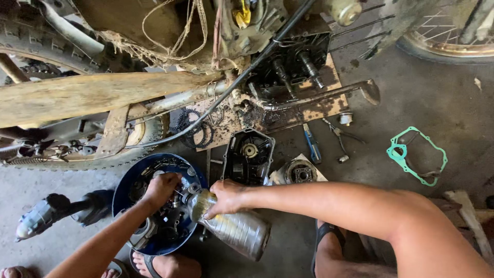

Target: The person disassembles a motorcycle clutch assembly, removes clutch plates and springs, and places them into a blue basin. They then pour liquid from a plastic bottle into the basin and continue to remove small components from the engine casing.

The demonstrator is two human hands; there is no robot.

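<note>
My right hand point(225, 196) grips the neck of a clear plastic bottle point(234, 226) holding yellowish liquid, tilted with its mouth over a round blue basin point(123, 188). The basin is filled with dark metal engine parts point(172, 219). My left hand point(160, 188) reaches into the basin and is closed on one of the small metal parts near the bottle's mouth. Both forearms come in from the bottom of the view.
A black engine cover point(248, 156) and a round clutch part point(300, 172) lie on the concrete floor just beyond the basin. A blue-handled tool point(312, 145), pliers point(339, 136) and a green gasket point(416, 156) lie to the right. A motorcycle's open engine point(288, 67) stands behind, a power tool point(46, 213) at left.
</note>
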